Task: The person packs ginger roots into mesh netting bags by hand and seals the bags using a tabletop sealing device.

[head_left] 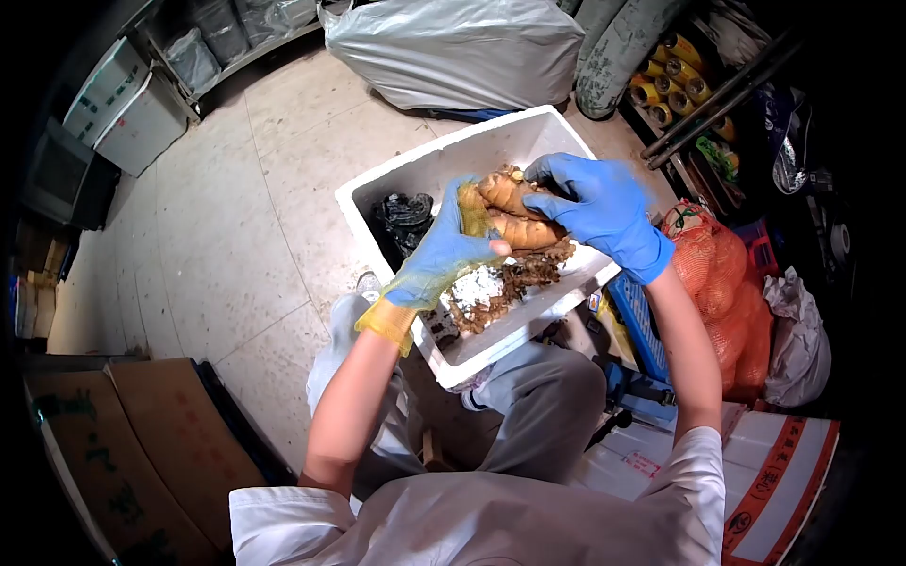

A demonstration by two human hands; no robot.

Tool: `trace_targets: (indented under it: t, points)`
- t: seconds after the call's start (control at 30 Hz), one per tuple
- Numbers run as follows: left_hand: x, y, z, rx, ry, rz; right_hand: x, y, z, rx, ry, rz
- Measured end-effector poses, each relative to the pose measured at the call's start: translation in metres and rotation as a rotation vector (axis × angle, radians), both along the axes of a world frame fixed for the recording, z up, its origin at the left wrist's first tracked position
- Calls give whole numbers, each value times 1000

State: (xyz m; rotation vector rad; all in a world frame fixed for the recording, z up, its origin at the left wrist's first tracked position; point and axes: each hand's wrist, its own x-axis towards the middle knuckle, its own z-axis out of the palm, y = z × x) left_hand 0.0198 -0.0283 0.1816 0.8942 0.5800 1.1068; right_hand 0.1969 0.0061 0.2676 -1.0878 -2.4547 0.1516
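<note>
A thick, ringed, tan-brown ginger root (pixel 521 229) with plump lobes is held over a white foam box (pixel 451 140). My left hand (pixel 436 255), in a blue glove with yellow netting over it, grips the root's left side; a thumb tip pokes out bare. On the upper right, my right hand (pixel 599 203), in a blue glove, has its fingers curled against the root, its outer edge slightly blurred. Below the root, brown scraps (pixel 491 300) and white bits lie in the box. A crumpled black plastic bag (pixel 404 222) sits at the box's left end.
The box rests near my knees. A red mesh sack (pixel 722 292) of round produce and a blue basket (pixel 642 325) stand right. Cartons (pixel 142 462) flank me at lower left. A large grey covered bundle (pixel 458 57) lies beyond the box; yellow cans (pixel 675 75) are at upper right.
</note>
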Motion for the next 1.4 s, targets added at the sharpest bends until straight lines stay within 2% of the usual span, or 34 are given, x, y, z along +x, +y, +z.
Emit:
trace_targets:
  t: [0.03, 0.13, 0.17, 0.23, 0.3, 0.37, 0.43, 0.47, 0.53, 0.57, 0.6, 0.67, 0.7, 0.77, 0.8, 0.83, 0.87, 0.9, 0.97, 1.03, 1.07, 1.13, 1.17, 1.2, 1.23, 1.27, 1.3, 1.37, 1.4]
  points:
    - [4, 0, -3, -2, -2, 0, -2, 1, -4, 48, -40, 18]
    - [17, -5, -4, -17, 186, 327, -10, 1, -14, 15, -10, 31]
    - [20, -6, -6, -22, 184, 330, -13, 2, -20, -8, 19, 40]
    - [22, -6, -10, 6, 230, 494, -17, -2, -28, -15, 35, 52]
    - [15, -5, -11, 13, 262, 502, -18, -8, -34, -71, 158, -12]
    - [4, -3, -7, 86, 442, 387, -13, -14, -37, -100, 129, -46]
    - [-6, -1, -6, 42, 406, 320, -1, -12, -39, -533, 322, 7]
    - [-9, -1, -3, 12, 406, 204, 7, -8, -39, -892, 573, 64]
    - [-14, 0, -7, -18, 449, -45, 23, 9, -32, -1124, 640, 50]
    - [-11, -3, -8, -24, 446, -48, 27, 13, -33, -1194, 681, 59]
    - [-7, -9, -8, -47, 311, -194, 22, 12, -36, -1164, 679, 107]
    - [3, -20, -7, -155, 22, -416, 11, 11, -71, -1398, 766, 157]
    - [8, -17, -25, 84, 238, -487, 2, 8, -85, -1522, 794, 202]
    - [14, -25, -2, 156, 552, -510, -18, -3, -85, -1667, 682, 418]
    - [15, -27, -6, 146, 559, -508, -29, -9, -89, -1789, 687, 407]
    - [17, -28, -12, 261, 626, -501, -35, -9, -100, -1795, 692, 414]
    - [17, -29, -14, 321, 658, -496, -39, -7, -117, -1326, 552, 722]
    - [17, -30, -15, 380, 691, -489, -42, -7, -116, -1113, 533, 892]
    - [15, -32, -12, 331, 583, -495, -50, -7, -109, -643, 566, 1153]
    - [12, -34, -7, 283, 477, -506, -52, -13, -88, -1615, 470, 695]
    - [11, -33, -3, 262, 424, -515, -55, -10, -100, -1610, 476, 692]
    - [9, -32, 4, 330, 513, -488, -60, -5, -129, -1319, 417, 688]
    - [9, -31, 6, 396, 602, -454, -54, -4, -130, -1316, 418, 681]
    - [10, -32, 3, 404, 600, -457, -49, -3, -120, -1415, 564, 515]
    - [11, -34, -3, 223, 364, -520, -46, -3, -114, -1503, 711, 343]
    - [12, -35, -7, 39, 127, -575, -44, -3, -124, -1482, 922, 267]
    - [9, -31, -5, 41, 127, -577, -39, -3, -119, -1480, 922, 265]
    - [1, -19, -2, 632, 421, -400, -24, -3, -97, -1494, 998, 166]
    - [1, -19, -4, 556, 313, -386, -22, -21, -75, -802, 699, 231]
